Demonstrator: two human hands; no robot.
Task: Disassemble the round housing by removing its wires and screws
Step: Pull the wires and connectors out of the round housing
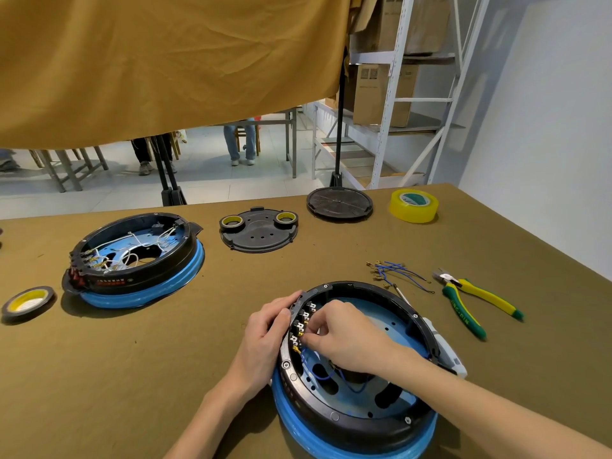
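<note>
A round black housing (374, 422) with a blue outer band lies right in front of me on the olive cloth. My left hand (265, 336) grips its left rim from outside. My right hand (347, 336) reaches inside, its fingers pinched on a yellow wire connector (300, 332) at the row of switch terminals on the inner left wall. Blue wires (318, 372) loop across the housing's floor below my hand. A bundle of loose blue wires (397, 271) with brass terminals rests on the cloth beyond the housing.
A second housing (132, 256) with white wires sits at left. A black cover plate (260, 231) carrying two tape rolls, a round black disc (339, 203), yellow tape (414, 205), another tape roll (28, 301), green-yellow pliers (477, 303) and a white tool (447, 349) beside the housing.
</note>
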